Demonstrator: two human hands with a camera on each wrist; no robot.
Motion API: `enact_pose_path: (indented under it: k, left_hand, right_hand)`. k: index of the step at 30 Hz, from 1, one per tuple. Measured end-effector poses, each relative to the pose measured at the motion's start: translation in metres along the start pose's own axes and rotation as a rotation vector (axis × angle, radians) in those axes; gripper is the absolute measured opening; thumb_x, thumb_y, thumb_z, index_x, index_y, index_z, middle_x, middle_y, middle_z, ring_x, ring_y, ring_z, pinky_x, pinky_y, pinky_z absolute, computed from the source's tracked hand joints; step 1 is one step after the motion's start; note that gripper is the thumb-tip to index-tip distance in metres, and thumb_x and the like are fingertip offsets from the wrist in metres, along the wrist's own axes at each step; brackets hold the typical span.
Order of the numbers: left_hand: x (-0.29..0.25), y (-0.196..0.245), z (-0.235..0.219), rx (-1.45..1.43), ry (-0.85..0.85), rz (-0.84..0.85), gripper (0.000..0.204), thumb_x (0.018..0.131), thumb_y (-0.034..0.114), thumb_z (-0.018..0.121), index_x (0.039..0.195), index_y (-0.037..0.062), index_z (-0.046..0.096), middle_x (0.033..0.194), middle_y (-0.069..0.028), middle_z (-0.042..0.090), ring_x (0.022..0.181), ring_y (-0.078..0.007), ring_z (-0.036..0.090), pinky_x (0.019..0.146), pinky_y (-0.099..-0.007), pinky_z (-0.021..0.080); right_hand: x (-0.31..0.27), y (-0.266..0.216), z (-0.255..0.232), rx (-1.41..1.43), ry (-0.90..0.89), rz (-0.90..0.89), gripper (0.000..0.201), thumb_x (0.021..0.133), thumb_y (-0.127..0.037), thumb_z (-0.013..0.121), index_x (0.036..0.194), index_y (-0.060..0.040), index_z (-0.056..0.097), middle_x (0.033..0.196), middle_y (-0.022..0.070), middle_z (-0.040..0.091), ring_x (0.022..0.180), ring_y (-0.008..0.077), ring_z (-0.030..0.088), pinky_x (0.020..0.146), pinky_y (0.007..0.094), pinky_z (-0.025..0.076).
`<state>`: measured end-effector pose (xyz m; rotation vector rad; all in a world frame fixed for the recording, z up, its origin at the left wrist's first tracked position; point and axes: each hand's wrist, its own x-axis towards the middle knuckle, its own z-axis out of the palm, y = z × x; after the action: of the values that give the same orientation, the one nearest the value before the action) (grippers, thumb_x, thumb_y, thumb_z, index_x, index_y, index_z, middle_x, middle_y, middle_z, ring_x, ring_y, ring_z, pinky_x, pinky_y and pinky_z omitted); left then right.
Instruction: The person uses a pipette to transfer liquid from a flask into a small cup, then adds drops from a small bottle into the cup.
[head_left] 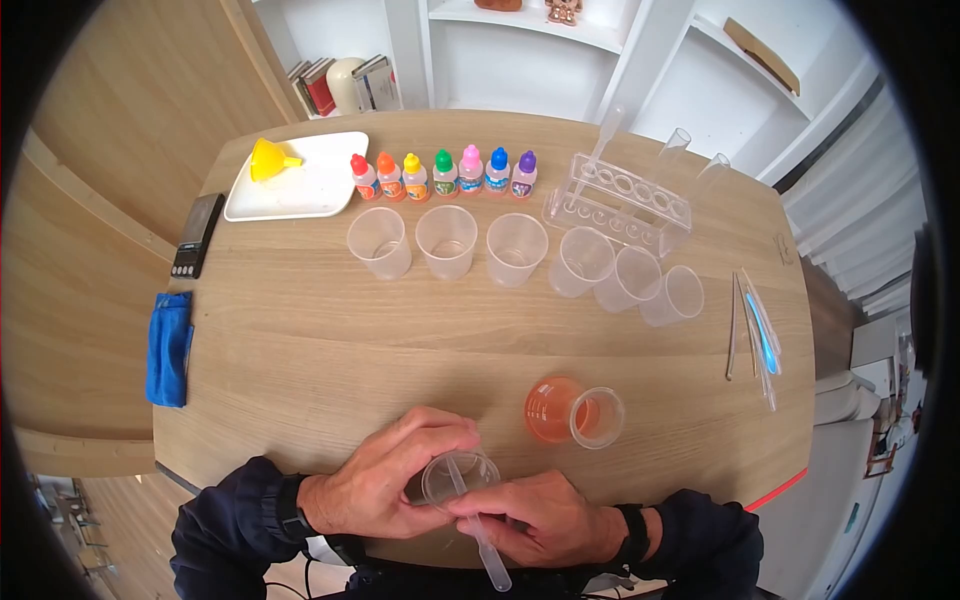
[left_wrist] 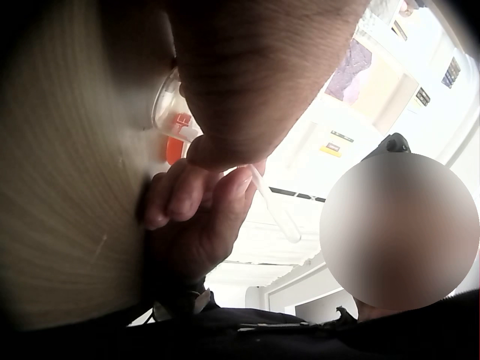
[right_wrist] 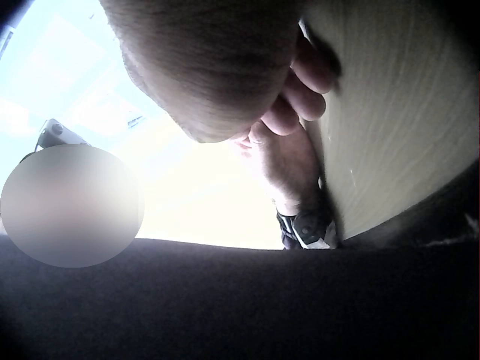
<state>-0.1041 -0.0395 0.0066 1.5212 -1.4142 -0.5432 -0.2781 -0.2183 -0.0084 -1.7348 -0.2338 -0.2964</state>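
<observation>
Near the table's front edge, the left hand (head_left: 392,482) grips a clear plastic cup (head_left: 480,474), thumb and fingers curled round its side. The right hand (head_left: 545,515) pinches a clear dropper (head_left: 490,556) between thumb and fingers at the cup's rim. The dropper's thin stem lies across the cup's mouth, and its bulb points down toward the person. In the left wrist view the dropper (left_wrist: 282,217) sticks out past the right hand's fingertips (left_wrist: 241,180). Whether the cup holds any liquid cannot be told.
A flask (head_left: 552,408) of orange liquid stands right of the cup. Farther back are several empty cups (head_left: 446,240), dropper bottles (head_left: 444,175), a tube rack (head_left: 620,200) and a white tray (head_left: 325,190) with a yellow funnel (head_left: 268,160). Stirrers (head_left: 755,335) lie right; a blue cloth (head_left: 170,350) lies left.
</observation>
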Motion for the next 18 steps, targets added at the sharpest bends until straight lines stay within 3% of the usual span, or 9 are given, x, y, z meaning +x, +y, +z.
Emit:
enact_pose_path:
  k: [18]
  left_hand:
    - [0.0013,0.0005,-0.0010,0.006,-0.001,0.005,0.076,0.078,0.005,0.097,0.144,-0.0034,0.059,0.138,-0.0217,0.064,0.127,-0.0393,0.067,0.104,-0.0446,0.059]
  right_hand:
    - [0.0010,-0.0010,0.0000,-0.016,0.004,-0.006,0.035,0.097,-0.004,0.082,0.129,-0.0074,0.070,0.088,0.0093,0.077,0.070,0.0269,0.076,0.061,0.0377,0.060]
